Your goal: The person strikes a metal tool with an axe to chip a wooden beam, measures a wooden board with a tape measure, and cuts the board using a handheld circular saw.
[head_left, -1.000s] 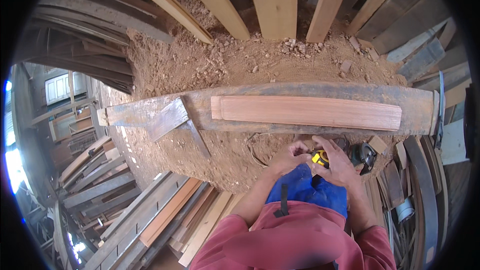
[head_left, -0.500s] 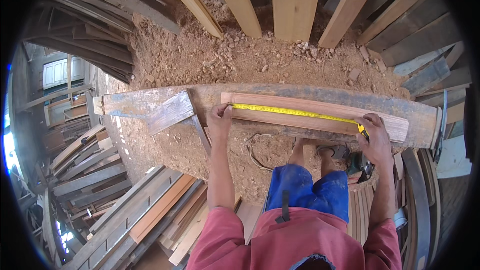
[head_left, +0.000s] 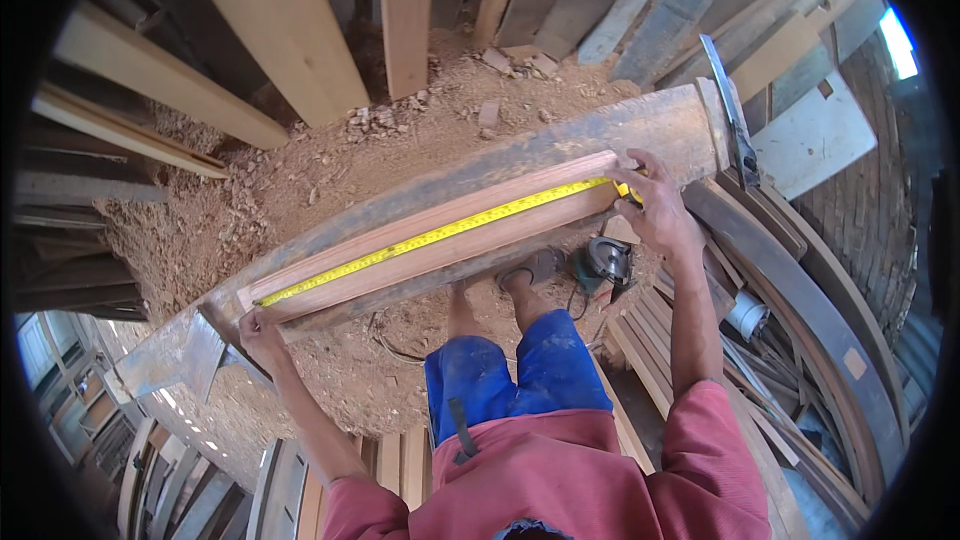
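A reddish-brown wooden board [head_left: 490, 243] lies lengthwise on a thick worn plank [head_left: 650, 132]. The yellow blade of a tape measure [head_left: 430, 243] runs along the board almost from end to end. At the board's left end my left hand [head_left: 262, 333] is closed, fingertips pinched on the blade's hooked end. My right hand [head_left: 660, 210] grips the tape measure's case at the right end, with fingers curled round it. Most of the case is hidden behind those fingers.
A circular saw [head_left: 608, 262] rests on the sawdust-covered ground by my feet. A short grey board [head_left: 202, 355] sits across the plank's left part. Upright planks [head_left: 275, 25] lean along the far side. Stacked lumber [head_left: 800, 290] fills the right, beside a metal blade-like bar [head_left: 735, 115].
My view has swung to the right. My right hand has drawn the case farther along to the board's right end, so more yellow blade shows. My left hand stays at the left end.
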A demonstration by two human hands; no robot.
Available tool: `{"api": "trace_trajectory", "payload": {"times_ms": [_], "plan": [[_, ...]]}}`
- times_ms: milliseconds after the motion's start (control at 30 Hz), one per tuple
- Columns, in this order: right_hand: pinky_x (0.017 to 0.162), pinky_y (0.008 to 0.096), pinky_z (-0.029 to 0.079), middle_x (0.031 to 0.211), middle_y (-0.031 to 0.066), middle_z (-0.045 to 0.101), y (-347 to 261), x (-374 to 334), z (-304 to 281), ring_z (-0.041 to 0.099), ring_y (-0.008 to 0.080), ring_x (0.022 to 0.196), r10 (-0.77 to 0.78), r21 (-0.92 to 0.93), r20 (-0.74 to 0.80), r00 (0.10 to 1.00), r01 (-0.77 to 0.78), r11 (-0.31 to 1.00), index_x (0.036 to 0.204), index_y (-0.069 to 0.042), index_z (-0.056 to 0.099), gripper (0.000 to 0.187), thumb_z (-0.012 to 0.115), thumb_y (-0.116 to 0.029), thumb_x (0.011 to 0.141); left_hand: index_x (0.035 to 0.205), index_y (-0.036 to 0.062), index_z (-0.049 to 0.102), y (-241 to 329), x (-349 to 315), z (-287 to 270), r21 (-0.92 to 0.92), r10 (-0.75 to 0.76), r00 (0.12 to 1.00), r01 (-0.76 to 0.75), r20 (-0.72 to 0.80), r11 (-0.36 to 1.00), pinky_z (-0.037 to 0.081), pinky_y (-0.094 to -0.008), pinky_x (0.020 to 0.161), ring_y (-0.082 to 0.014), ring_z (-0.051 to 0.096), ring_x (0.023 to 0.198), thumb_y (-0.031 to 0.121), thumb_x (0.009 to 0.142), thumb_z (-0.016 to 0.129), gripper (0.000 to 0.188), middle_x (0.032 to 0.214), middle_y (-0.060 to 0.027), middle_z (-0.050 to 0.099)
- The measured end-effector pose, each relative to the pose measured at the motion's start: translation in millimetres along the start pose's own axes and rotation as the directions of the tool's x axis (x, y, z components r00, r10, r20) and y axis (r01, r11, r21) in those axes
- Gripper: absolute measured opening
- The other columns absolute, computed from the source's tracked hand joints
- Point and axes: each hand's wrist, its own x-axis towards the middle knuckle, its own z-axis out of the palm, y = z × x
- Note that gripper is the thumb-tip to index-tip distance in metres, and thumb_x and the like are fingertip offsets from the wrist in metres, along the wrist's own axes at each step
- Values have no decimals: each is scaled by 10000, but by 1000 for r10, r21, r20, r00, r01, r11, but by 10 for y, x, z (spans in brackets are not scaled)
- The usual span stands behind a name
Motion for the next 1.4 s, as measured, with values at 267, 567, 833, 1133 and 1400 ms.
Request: {"api": "trace_trajectory", "payload": {"times_ms": [267, 567, 833, 1133, 1400], "plan": [[1116, 484, 453, 1480, 175, 521, 582, -70, -57, 532, 397, 1313, 2, 3, -93, 996, -1, 1000, 1311, -174, 714, 551, 781, -52, 778, 1038, -5, 687, -311, 217, 39, -282, -232, 965, 257, 122, 924, 419, -284, 585, -101, 521, 692, 147, 984, 685, 161, 834, -13, 636], [1064, 491, 499, 1461, 169, 528, 609, -28, -107, 533, 401, 1312, -56, 91, -121, 991, 67, 994, 1264, -172, 729, 543, 793, -13, 748, 1020, 61, 657, -261, 283, 36, -295, -270, 962, 265, 23, 918, 258, -242, 438, -47, 378, 521, 131, 963, 670, 92, 752, 25, 562], [1062, 501, 498, 1454, 171, 540, 601, 2, -141, 540, 405, 1316, -32, 119, -85, 996, 42, 992, 1250, -166, 739, 523, 787, -12, 752, 1028, 77, 641, -281, 235, -34, -417, -196, 978, 206, 67, 885, 253, -227, 421, -42, 382, 511, 132, 938, 679, 112, 735, 26, 547], [1066, 503, 496, 1464, 174, 531, 563, -2, -164, 525, 403, 1330, -17, 117, -58, 998, 23, 993, 1257, -155, 735, 523, 783, -12, 757, 1040, 36, 640, -191, 267, -52, 5, -162, 983, 162, 82, 987, 386, -338, 524, -156, 500, 597, 204, 926, 636, 203, 739, -61, 563], [1076, 497, 491, 1467, 167, 527, 506, 15, -172, 525, 399, 1321, -20, 100, -58, 998, 26, 995, 1272, -164, 728, 541, 786, -3, 759, 973, 12, 577, -178, 211, -110, 203, -195, 976, 172, 95, 964, 451, -427, 582, -237, 567, 635, 303, 1014, 553, 295, 707, -122, 561]]}}
